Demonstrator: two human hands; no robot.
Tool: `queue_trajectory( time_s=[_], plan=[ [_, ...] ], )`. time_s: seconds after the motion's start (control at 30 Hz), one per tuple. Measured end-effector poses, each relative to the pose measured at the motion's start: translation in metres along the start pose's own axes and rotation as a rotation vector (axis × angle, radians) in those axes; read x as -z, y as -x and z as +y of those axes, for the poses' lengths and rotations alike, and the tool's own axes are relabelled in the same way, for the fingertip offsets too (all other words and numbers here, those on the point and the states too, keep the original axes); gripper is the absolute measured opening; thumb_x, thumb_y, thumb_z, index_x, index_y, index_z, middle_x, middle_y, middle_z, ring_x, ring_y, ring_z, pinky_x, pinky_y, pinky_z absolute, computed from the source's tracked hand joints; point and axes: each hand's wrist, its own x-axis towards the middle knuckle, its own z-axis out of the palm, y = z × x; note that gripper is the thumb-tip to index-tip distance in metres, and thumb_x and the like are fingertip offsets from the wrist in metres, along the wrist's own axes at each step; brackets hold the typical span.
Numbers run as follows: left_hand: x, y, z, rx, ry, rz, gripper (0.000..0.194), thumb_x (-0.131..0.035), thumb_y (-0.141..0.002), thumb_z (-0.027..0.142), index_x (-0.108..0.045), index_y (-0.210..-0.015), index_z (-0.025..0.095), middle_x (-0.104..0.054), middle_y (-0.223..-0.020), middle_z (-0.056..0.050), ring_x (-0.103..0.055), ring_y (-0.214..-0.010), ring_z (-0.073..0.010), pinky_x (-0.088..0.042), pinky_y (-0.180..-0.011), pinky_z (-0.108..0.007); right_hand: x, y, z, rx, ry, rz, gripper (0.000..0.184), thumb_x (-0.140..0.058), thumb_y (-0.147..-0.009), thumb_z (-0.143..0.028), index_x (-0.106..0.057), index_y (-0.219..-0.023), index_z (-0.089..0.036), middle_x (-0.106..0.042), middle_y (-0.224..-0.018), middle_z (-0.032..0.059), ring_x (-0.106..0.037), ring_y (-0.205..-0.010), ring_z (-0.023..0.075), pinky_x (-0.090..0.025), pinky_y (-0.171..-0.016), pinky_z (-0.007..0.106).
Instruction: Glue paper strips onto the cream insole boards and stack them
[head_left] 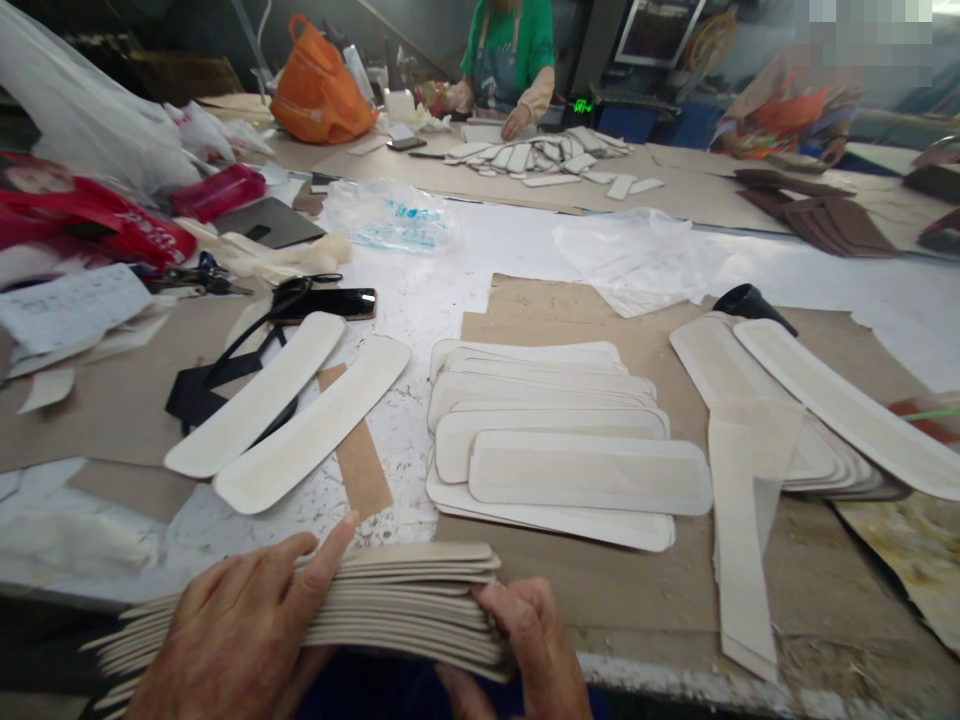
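Observation:
My left hand (240, 625) lies over the top of a thick stack of cream strips (405, 605) at the table's near edge, thumb stretched along the upper strip. My right hand (529, 645) grips the stack's right end, fingers curled round it. Beyond the stack, on brown card, lies an overlapping pile of cream rounded strips (559, 450). Two single strips (289, 420) lie slanted to the left. More long strips (810, 410) fan out at the right.
A black phone (330, 303), scissors (199, 278), red bags (90, 225) and papers clutter the left. A clear plastic sheet (645, 255) lies mid-table. At the far end a person in a green top (510, 60) handles white pieces (540, 158) near an orange bag (319, 90).

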Motion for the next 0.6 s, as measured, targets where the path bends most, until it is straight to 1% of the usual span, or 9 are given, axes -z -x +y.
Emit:
queue_trajectory(
  time_s=[0.13,0.27,0.43,0.5,0.6],
  plan=[
    [0.0004,0.0008,-0.0017,-0.024,-0.016,-0.002,0.060,-0.052,-0.079,0.014,-0.032,-0.135,0.017,-0.057,-0.105,-0.012,-0.054,-0.089,-0.0267,-0.036,-0.080,-0.040,-0.0018,-0.0005,-0.0029,0.007,0.016,0.025,0.037,-0.056,-0.081,-0.016,-0.045,-0.116,-0.022,-0.046,-0.093,0.0065,-0.050,-0.082,0.0182,-0.046,-0.068,0.028],
    [-0.0021,0.0026,-0.0045,-0.066,-0.043,0.002,0.062,-0.052,-0.078,0.016,-0.032,-0.137,0.016,-0.058,-0.104,-0.011,-0.055,-0.089,-0.0252,-0.036,-0.079,-0.039,-0.0018,-0.0010,-0.0062,0.009,0.051,0.037,0.034,-0.055,-0.084,-0.020,-0.044,-0.117,-0.022,-0.045,-0.103,0.0096,-0.051,-0.093,0.0206,-0.046,-0.074,0.030],
    [-0.0012,0.0034,-0.0038,-0.048,-0.042,-0.013,0.065,-0.056,-0.077,0.016,-0.031,-0.137,0.016,-0.058,-0.105,-0.012,-0.055,-0.090,-0.0261,-0.038,-0.079,-0.039,-0.0005,-0.0011,-0.0063,0.014,0.052,0.029,0.034,-0.055,-0.086,-0.024,-0.044,-0.119,-0.023,-0.048,-0.113,0.0115,-0.049,-0.107,0.0233,-0.045,-0.087,0.034],
    [0.0005,0.0037,-0.0028,-0.033,-0.041,-0.026,0.067,-0.057,-0.077,0.015,-0.030,-0.137,0.016,-0.058,-0.106,-0.012,-0.055,-0.090,-0.0265,-0.038,-0.079,-0.040,0.0020,-0.0024,-0.0053,0.027,0.033,0.009,0.036,-0.055,-0.086,-0.022,-0.044,-0.120,-0.022,-0.051,-0.114,0.0110,-0.049,-0.109,0.0231,-0.045,-0.089,0.035],
    [0.0021,0.0045,-0.0022,-0.040,-0.039,-0.018,0.063,-0.056,-0.079,0.018,-0.030,-0.137,0.015,-0.058,-0.105,-0.012,-0.055,-0.090,-0.0268,-0.039,-0.079,-0.041,0.0066,-0.0048,-0.0033,0.098,0.024,-0.071,0.041,-0.057,-0.083,-0.017,-0.042,-0.121,-0.019,-0.055,-0.110,0.0098,-0.050,-0.107,0.0213,-0.046,-0.089,0.032]
  ],
)
